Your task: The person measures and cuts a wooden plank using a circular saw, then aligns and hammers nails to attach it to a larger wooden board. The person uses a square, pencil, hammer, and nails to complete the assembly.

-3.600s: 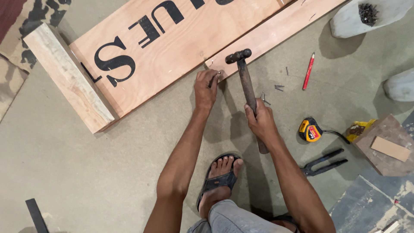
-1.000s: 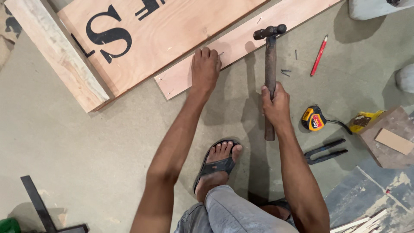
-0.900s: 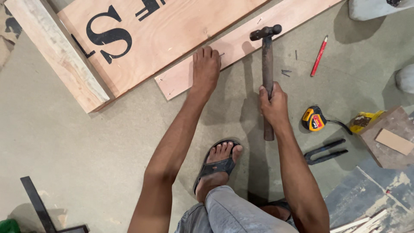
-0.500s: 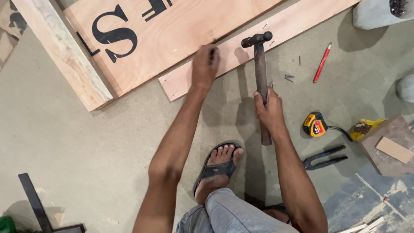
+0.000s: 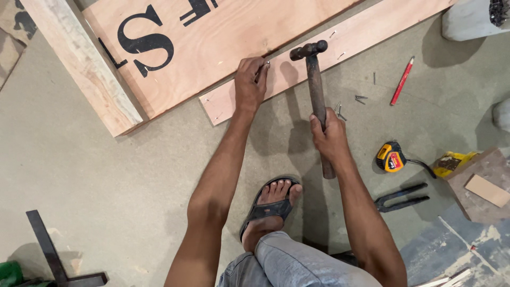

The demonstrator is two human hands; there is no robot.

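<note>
While right hand [image 5: 330,139] grips one hammer [image 5: 314,87], left hand [image 5: 249,85] pinches one nail [image 5: 266,66] on plank [image 5: 340,45].

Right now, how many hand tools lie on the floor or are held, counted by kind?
Hammer, held in the right hand: 1
Tape measure: 1
Pincers: 1
Pencil: 1
Square: 1
Total: 5
The left hand holds a nail on the strip; loose nails are too small to count.
</note>
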